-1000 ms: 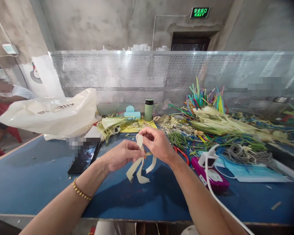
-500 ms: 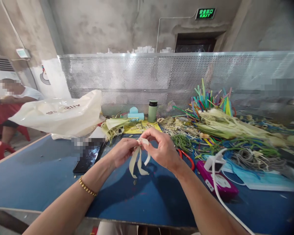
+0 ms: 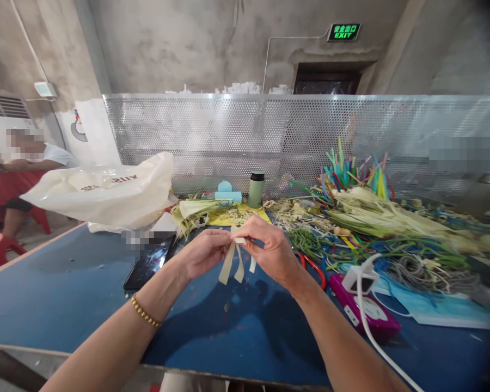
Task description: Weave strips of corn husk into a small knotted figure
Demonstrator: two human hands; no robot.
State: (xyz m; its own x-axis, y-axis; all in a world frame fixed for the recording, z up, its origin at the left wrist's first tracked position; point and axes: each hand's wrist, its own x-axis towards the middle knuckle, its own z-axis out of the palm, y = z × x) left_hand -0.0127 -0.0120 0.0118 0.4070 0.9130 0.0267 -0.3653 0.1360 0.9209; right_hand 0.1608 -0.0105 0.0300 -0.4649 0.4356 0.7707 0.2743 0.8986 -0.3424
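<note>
Pale corn husk strips (image 3: 227, 265) hang between my two hands above the blue table. My left hand (image 3: 206, 251) pinches them near their upper ends, its thumb and forefinger closed. On the other side my right hand (image 3: 268, 247) is closed too, its fingertips on a folded part of the husk right beside the left fingertips. A short white end sticks out below the right fingers. How the strips are joined at the fingertips is hidden. Just past my right wrist lie red-handled scissors (image 3: 315, 268), partly covered by the hand.
A tablet or phone (image 3: 149, 267) lies left of my hands, near a large cream plastic bag (image 3: 102, 190). Behind stands a green bottle (image 3: 256, 189). To the right are corn husks (image 3: 392, 215), coloured cords, a purple power strip (image 3: 365, 307) with a white cable, and a blue mask (image 3: 441, 305).
My right fingers have shifted and turned the folded husk, so a piece now stands up above the fingertips. The hanging strips have swung slightly and sit higher.
</note>
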